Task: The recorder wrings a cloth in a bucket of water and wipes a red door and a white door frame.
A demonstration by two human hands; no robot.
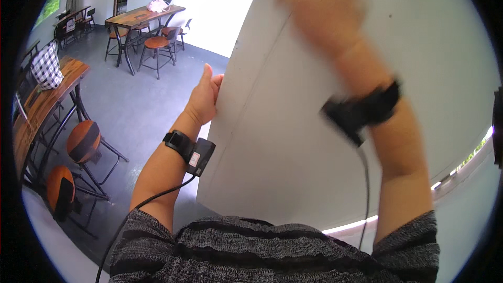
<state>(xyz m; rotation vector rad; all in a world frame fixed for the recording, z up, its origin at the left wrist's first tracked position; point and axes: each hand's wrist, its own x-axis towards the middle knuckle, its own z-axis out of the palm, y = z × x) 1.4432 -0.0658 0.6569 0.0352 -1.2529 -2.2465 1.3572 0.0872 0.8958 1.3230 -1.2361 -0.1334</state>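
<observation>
A large pale door panel (293, 141) stands upright close in front of me. At its left edge is my left hand (203, 97), thumb pointing up and fingers curled against the edge, partly hidden by it. My right hand (325, 8) is raised high before the upper part of the panel. Motion smears its fingers, so I cannot make out their shape, whether they touch the panel or whether they hold anything. Each wrist wears a black strap with a small black device, the left one (200, 157) and the right one (361, 110), with a cable running down.
Beyond the panel's left edge lies a grey floor (126, 94). A wooden table (139, 18) with a pink bag (158, 4) stands at the back among stools (157, 43). Nearer left, a checkered bag (47, 67) sits on another wooden table (39, 107), beside round-seated stools (84, 139).
</observation>
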